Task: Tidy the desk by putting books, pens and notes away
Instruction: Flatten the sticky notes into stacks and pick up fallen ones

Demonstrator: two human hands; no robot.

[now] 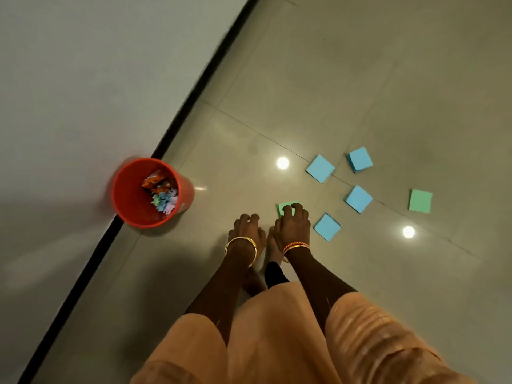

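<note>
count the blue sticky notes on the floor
4. One near the bright light reflection, one farther right of it, one in the middle, one beside the right hand. Crumpled paper in the red bin isn't counted.
</note>
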